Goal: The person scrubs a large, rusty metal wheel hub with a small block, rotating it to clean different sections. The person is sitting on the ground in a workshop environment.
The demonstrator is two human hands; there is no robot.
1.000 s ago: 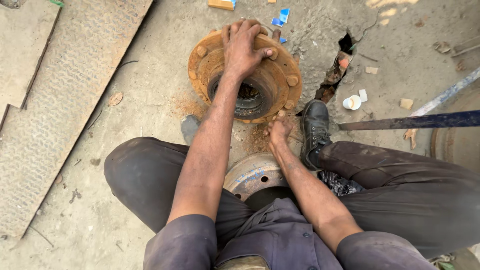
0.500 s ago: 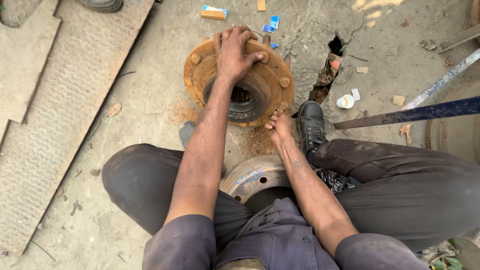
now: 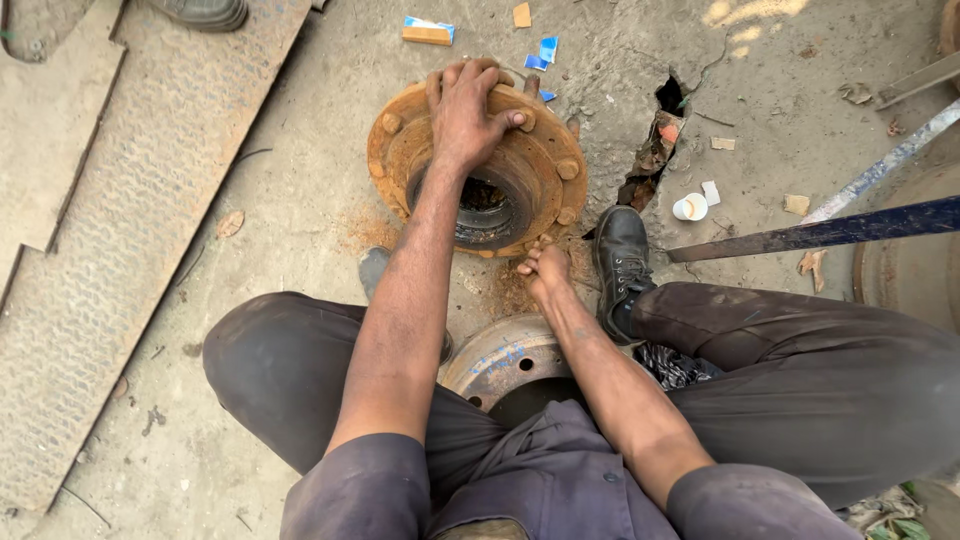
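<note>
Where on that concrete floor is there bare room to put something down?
Free: the strip between the rusty round wheel hub and the grey tread-patterned metal plates. Crowded: right of the hub, with the broken hole, white cup, black boot and dark metal bar.

This is a rough, open-air vehicle repair yard or roadside mechanic's workshop, with the work done on the ground rather than at a bench. The floor is bare, cracked concrete (image 3: 300,200) with a broken hole (image 3: 655,150) in it, dusted with rust flakes and scattered with paper scraps and a small white cup (image 3: 689,206). A heavy rusted wheel hub (image 3: 545,165) with studs round its flange lies on the ground, and a steel brake drum (image 3: 500,355) sits just behind it. Worn steel checker plates (image 3: 120,220) lie to one side, and a long dark metal bar (image 3: 820,232) crosses the other. The person wears grimy work overalls and a black work boot (image 3: 622,262).
</note>
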